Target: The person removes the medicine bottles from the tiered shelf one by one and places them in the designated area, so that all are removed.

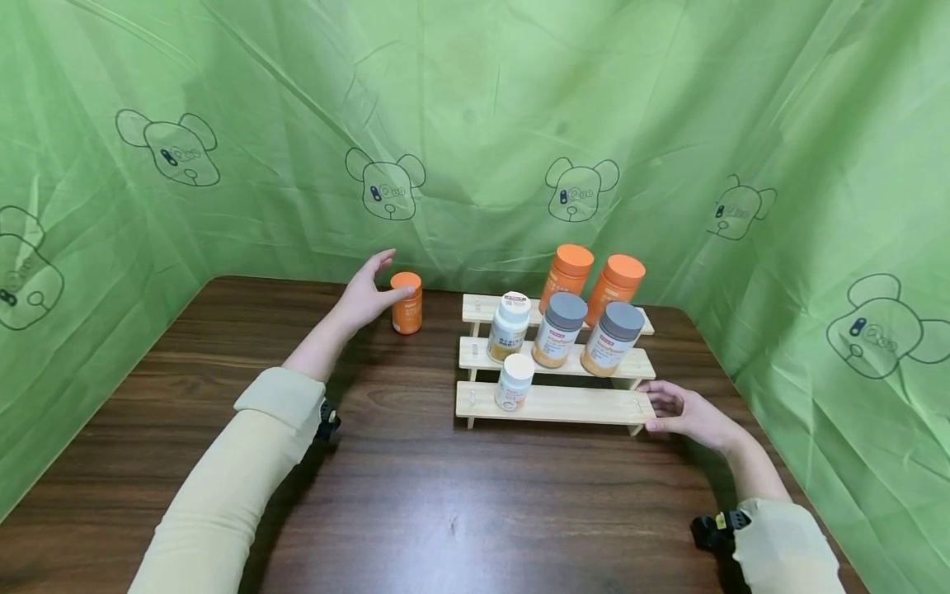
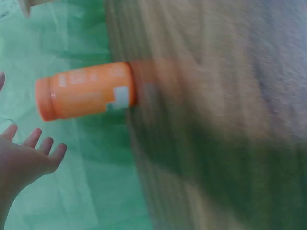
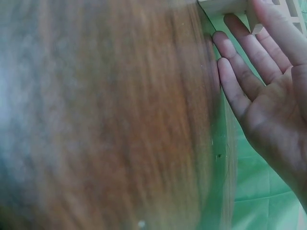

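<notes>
An orange bottle (image 1: 406, 315) with an orange lid stands upright on the table, left of the wooden rack. My left hand (image 1: 364, 299) is at this bottle, thumb stretched across in front of its lid and fingers spread behind. In the left wrist view, the fingers (image 2: 58, 152) extend apart from the orange bottle (image 2: 91, 91). At the right end of the three-step wooden rack (image 1: 586, 404), my right hand (image 1: 693, 417) has its thumb and fingertips right at the lowest step. The right wrist view shows that hand (image 3: 273, 112) with fairly straight fingers beside the rack's edge (image 3: 225, 5).
Two orange bottles (image 1: 570, 268) stand on the top step. Two grey-lidded bottles (image 1: 560, 330) and a white-capped bottle (image 1: 509, 328) occupy the middle step. A small white bottle (image 1: 514, 384) is on the lowest. Green cloth (image 1: 475, 107) hangs around the dark wooden table (image 1: 416, 495).
</notes>
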`<state>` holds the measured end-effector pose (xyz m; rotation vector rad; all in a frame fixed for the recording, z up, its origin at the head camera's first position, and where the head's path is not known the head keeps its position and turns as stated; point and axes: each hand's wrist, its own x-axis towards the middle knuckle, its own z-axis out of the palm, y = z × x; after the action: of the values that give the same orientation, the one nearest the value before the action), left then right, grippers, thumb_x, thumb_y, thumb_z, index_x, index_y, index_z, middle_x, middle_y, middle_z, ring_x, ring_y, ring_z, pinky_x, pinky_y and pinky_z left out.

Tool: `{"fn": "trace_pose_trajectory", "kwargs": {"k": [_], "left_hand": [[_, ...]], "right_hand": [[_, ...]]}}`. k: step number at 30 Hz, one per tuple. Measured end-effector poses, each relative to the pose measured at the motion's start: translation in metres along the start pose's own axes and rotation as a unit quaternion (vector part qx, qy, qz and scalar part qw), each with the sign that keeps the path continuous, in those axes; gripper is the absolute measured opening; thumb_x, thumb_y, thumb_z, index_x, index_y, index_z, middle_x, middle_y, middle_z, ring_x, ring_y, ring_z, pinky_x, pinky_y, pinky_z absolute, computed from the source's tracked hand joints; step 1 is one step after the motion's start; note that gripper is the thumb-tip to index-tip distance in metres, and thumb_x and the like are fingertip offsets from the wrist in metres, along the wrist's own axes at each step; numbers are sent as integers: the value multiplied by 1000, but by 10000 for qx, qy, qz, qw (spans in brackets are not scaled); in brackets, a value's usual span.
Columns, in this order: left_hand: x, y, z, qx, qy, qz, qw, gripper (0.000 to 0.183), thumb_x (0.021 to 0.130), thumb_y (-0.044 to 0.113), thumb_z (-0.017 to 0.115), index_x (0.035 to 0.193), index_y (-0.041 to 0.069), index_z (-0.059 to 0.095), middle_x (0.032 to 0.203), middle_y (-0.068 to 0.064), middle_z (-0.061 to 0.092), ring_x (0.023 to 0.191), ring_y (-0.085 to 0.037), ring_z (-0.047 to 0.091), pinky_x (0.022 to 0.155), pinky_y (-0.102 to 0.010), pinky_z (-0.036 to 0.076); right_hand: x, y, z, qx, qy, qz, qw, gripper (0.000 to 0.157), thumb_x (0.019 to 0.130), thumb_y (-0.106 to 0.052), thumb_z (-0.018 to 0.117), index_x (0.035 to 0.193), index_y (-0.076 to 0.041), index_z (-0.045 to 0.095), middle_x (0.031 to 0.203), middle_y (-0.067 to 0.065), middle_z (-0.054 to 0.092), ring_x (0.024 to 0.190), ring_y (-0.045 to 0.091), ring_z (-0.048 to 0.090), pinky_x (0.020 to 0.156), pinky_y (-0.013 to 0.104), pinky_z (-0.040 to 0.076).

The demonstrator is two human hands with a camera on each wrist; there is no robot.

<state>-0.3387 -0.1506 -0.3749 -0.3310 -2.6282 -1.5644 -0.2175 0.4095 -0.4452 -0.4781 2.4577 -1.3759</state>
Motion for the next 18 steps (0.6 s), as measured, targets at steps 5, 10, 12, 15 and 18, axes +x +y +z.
{"fn": "trace_pose_trajectory", "kwargs": {"k": [5,10,12,15,18], "left_hand": [[-2,23,-2,-64,-100,101,9999,85,82,37,72,150,19,24,152,-11,29,142,-28,22,112,-50,25],[-5,48,-1,-51,-307,167,9994,88,79,46,73,149,24,25,152,-6,31,142,-24,22,113,-49,23],[-5,58,1,-103,-377,208,9990,87,78,47,73,149,27,26,152,-4,31,142,-22,22,112,-49,24],[-4,72,5,-173,-478,272,9983,86,78,49,73,148,32,27,151,-1,32,141,-19,23,111,-49,26],[-5,87,10,-166,-571,336,9977,85,77,51,73,147,36,27,151,1,32,141,-18,24,111,-50,26]], "right_hand": [[0,0,0,251,-121,14,9996,54,83,-5,70,129,3,43,112,-3,62,101,4,59,80,25,53],[0,-1,0,132,-78,-16,9999,54,83,-5,71,129,3,44,113,1,62,100,4,59,79,24,52],[0,-1,0,121,-72,-26,9999,54,83,-5,70,129,3,44,114,3,62,100,4,59,79,24,53],[-1,-1,1,180,-67,13,9998,53,83,-4,70,128,3,43,113,1,61,99,4,60,79,25,54],[-2,-2,1,145,-38,16,9999,53,83,-4,70,128,3,44,113,-1,62,98,5,60,78,25,54]]}}
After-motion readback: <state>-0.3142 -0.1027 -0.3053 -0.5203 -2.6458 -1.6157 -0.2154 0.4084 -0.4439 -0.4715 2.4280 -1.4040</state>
